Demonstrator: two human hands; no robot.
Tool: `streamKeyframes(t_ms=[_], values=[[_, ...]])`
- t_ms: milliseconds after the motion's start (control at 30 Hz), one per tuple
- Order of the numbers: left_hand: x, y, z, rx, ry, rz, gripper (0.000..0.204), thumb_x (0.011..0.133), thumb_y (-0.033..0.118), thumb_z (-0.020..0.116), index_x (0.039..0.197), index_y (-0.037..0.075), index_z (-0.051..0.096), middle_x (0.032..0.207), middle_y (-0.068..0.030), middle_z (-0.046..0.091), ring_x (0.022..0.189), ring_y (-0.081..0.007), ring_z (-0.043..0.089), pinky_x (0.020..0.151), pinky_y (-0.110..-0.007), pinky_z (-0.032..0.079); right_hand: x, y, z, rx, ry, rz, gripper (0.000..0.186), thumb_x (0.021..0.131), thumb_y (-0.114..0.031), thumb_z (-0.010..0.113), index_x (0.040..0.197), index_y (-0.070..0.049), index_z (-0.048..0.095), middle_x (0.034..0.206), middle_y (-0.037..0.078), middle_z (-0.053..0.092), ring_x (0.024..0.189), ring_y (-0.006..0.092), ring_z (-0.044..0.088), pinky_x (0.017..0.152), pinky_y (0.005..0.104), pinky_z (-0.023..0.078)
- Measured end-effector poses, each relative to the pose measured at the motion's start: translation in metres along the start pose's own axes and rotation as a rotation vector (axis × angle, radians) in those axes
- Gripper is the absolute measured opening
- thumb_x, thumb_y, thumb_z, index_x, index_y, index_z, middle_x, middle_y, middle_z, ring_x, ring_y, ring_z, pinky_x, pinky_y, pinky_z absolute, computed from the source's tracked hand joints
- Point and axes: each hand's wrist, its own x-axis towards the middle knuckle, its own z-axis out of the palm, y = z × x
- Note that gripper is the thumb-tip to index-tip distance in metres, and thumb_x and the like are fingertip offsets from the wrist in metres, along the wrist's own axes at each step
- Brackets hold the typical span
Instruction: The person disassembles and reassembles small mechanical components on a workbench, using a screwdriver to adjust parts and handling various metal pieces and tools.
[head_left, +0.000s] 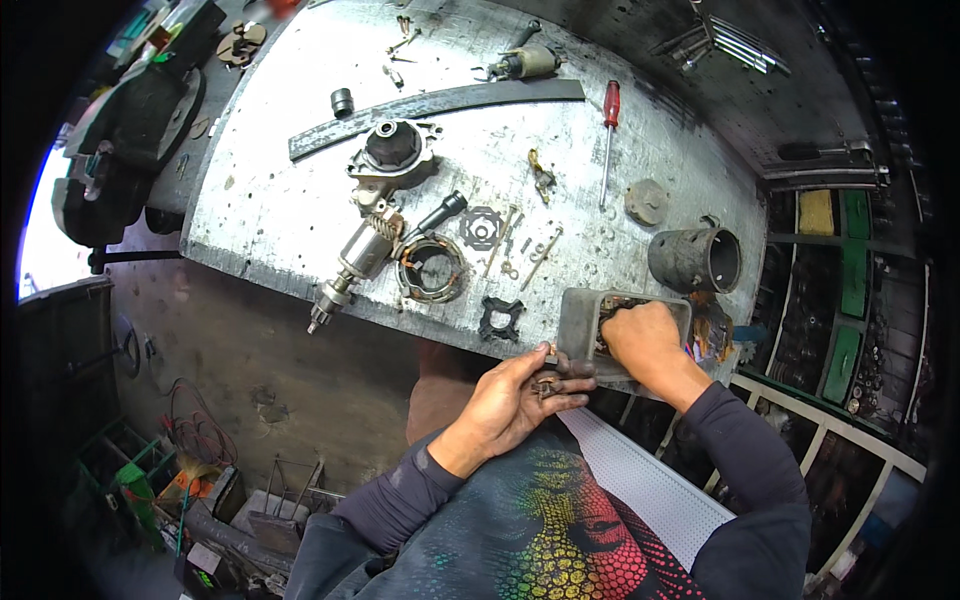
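Note:
My left hand point(495, 405) is palm up at the table's near edge, beside a grey metal box point(576, 325). Small coppery-brown metal parts point(546, 384) lie on its curled fingers, and the thumb tip meets the index finger around a small piece. My right hand point(645, 340) reaches down into the box, which holds small loose parts; its fingertips are hidden inside. Left of the box sits a black cross-shaped plate point(500, 318). A ring-shaped coil point(404, 272) lies farther left, next to an armature with a geared shaft point(365, 250) that leans on a cone-shaped housing point(392, 148).
Long bolts point(541, 260) and small hardware lie mid-table. A red-handled screwdriver point(611, 105), a round cap point(646, 202) and a hollow metal cylinder point(680, 262) are to the right. A curved metal bar point(440, 103) and a solenoid point(530, 62) lie farther back. A vise point(110, 185) stands left.

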Motion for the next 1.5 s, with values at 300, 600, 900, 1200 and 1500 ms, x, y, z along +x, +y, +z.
streamKeyframes(t_ms=[300, 600, 900, 1200, 1500], values=[[0.000, -0.003, 0.008, 0.053, 0.056, 0.055, 0.037, 0.115, 0.028, 0.044, 0.118, -0.005, 0.061, 0.132, -0.0327, 0.064, 0.127, -0.0467, 0.064, 0.110, -0.055, 0.053, 0.002, 0.012, 0.002, 0.144, 0.035, 0.004, 0.011, 0.078, -0.012, 0.070, 0.076, -0.003, 0.077, 0.079, 0.021, 0.075, 0.075, 0.0377, 0.077, 0.064, 0.0477, 0.059], [0.003, 0.002, 0.006, 0.082, 0.052, 0.038, 0.037, 0.115, 0.028, 0.045, 0.114, -0.005, 0.061, 0.126, -0.0308, 0.067, 0.121, -0.0424, 0.068, 0.107, -0.051, 0.056, -0.014, 0.024, -0.014, 0.311, -0.107, 0.098, 0.033, 0.073, -0.022, 0.082, 0.087, 0.007, 0.072, 0.084, 0.028, 0.072, 0.083, 0.0431, 0.072, 0.073, 0.0490, 0.057], [0.006, 0.034, 0.005, 0.393, 0.158, 0.180, 0.035, 0.114, 0.030, 0.050, 0.115, -0.002, 0.063, 0.107, -0.0201, 0.072, 0.094, -0.0275, 0.074, 0.085, -0.040, 0.064, -0.078, 0.034, -0.036, 1.161, 0.132, 0.414, 0.025, 0.090, -0.020, 0.084, 0.102, 0.001, 0.076, 0.072, 0.004, 0.060, 0.065, 0.0112, 0.051, 0.060, 0.0306, 0.044], [0.005, 0.058, 0.015, 0.563, 0.214, 0.267, 0.026, 0.105, 0.010, 0.058, 0.123, -0.007, 0.062, 0.112, -0.0185, 0.072, 0.098, -0.0262, 0.075, 0.087, -0.037, 0.064, -0.119, 0.022, 0.008, 1.277, 0.640, 0.531, 0.025, 0.094, -0.014, 0.078, 0.113, 0.002, 0.075, 0.082, 0.010, 0.073, 0.069, 0.0140, 0.064, 0.066, 0.0305, 0.051], [0.017, 0.057, 0.030, 1.257, 0.337, 0.360, 0.033, 0.101, -0.001, 0.057, 0.132, -0.009, 0.064, 0.119, -0.0157, 0.073, 0.110, -0.0243, 0.073, 0.096, -0.034, 0.057, -0.164, -0.010, 0.059, 1.547, 0.635, 0.658, 0.026, 0.096, -0.006, 0.078, 0.119, 0.005, 0.074, 0.087, -0.001, 0.070, 0.072, 0.0024, 0.054, 0.065, 0.0210, 0.046]])
